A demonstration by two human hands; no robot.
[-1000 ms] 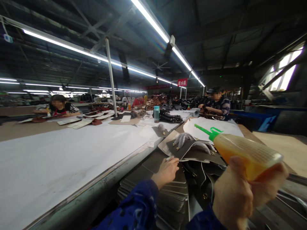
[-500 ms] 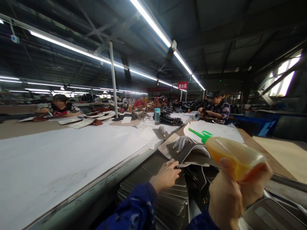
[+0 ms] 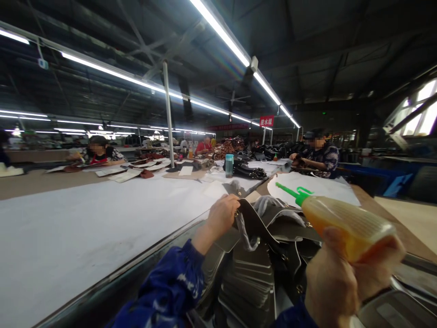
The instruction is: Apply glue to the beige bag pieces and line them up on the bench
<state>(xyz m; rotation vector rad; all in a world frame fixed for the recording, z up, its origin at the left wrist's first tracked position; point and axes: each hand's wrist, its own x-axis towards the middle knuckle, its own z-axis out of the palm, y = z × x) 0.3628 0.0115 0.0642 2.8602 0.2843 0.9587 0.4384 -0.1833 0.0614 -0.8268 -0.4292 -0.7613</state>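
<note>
My left hand (image 3: 221,216) is closed on the edge of a dark grey-brown leather panel (image 3: 255,218), lifted and tilted; a wrapped strap (image 3: 247,234) with a metal fitting hangs from it. In my right hand (image 3: 336,273) is a squeeze bottle (image 3: 348,223) of amber liquid, lying nearly level, its green nozzle (image 3: 288,191) pointing left. Under my left hand a stack of similar cut panels (image 3: 247,278) stands below the table edge. More panels with metal fittings (image 3: 290,223) lie heaped between my hands.
A white-covered table (image 3: 85,228) stretches along the left. Further back stand a teal-lidded bottle (image 3: 229,166) and a pile of black straps (image 3: 249,170). One co-worker (image 3: 317,157) sits at the right, another (image 3: 99,152) at the far left. A white sheet (image 3: 317,191) lies behind the squeeze bottle.
My left hand has moved up and slightly left, taking hold of a leather panel and raising its edge. The squeeze bottle stays in my right hand. The view has shifted a little left.
</note>
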